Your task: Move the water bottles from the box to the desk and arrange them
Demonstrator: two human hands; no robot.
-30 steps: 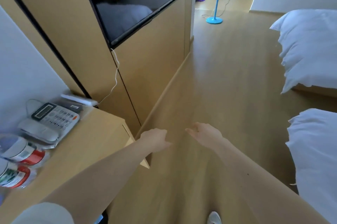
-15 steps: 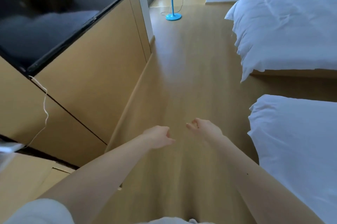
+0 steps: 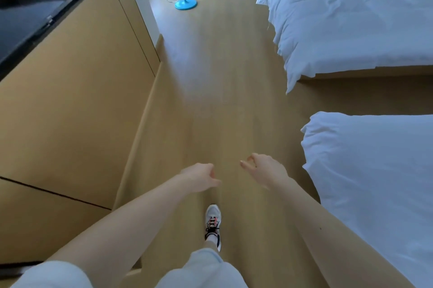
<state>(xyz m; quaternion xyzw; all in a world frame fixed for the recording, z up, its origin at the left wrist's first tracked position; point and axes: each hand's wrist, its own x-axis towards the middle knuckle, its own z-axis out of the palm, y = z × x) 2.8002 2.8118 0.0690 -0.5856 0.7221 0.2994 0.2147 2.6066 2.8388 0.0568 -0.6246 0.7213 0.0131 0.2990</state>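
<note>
A wood floor [image 3: 210, 76] runs ahead. Along its left edge stands a wood-panelled wall [image 3: 70, 100] carrying a dark television [image 3: 28, 11]. Along its right edge are two white-covered beds, the near bed [image 3: 375, 170] and the far bed [image 3: 351, 18]. A blue fan stand [image 3: 185, 2] sits at the floor's far end. One sneaker [image 3: 212, 224] is set on the boards. Above it the left hand [image 3: 199, 176] and right hand [image 3: 264, 170] hang side by side, apart, fingers loosely curled, holding nothing. The bottles, box and desk lie outside this view.

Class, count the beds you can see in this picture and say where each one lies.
2. The far bed is at the upper right; the near bed is at the lower right. The frame edge cuts both off.
</note>
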